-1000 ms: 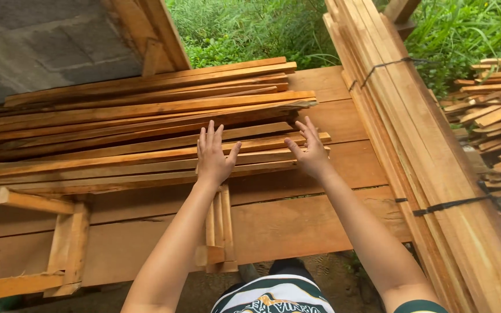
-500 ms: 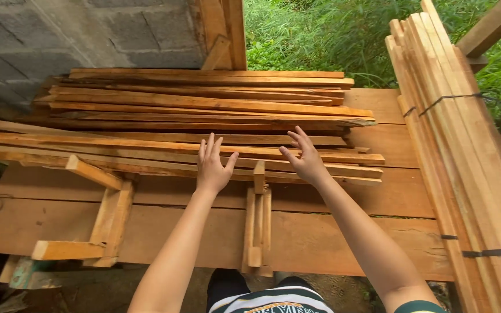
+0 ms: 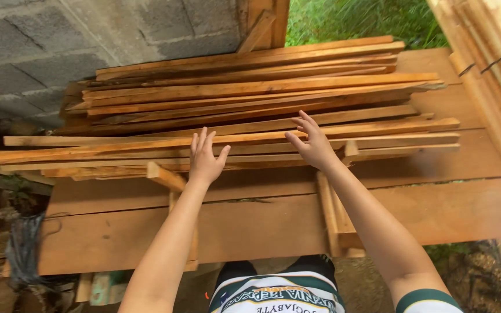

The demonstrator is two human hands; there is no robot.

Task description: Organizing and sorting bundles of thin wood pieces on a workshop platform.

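Observation:
A loose pile of thin wooden slats (image 3: pixel 250 98) lies across a bench of wide wooden planks (image 3: pixel 262 226). My left hand (image 3: pixel 205 156) hovers with fingers spread just above the nearest slats (image 3: pixel 117 152), holding nothing. My right hand (image 3: pixel 313 142) is also spread, palm turned inward, over the same front slats a little to the right. Whether either hand touches the wood is unclear. Both forearms reach forward from the bottom of the head view.
A grey block wall (image 3: pixel 59 52) stands behind the pile at the left. A strapped bundle of long boards (image 3: pixel 494 64) leans at the right edge. Small wooden frames (image 3: pixel 334 208) rest on the planks under my arms. Grass (image 3: pixel 366 20) grows beyond the bench.
The view has swung left, so the slat pile and strapped bundle shifted right in the picture. Both hands stay spread above the front slats, with nothing taken hold of.

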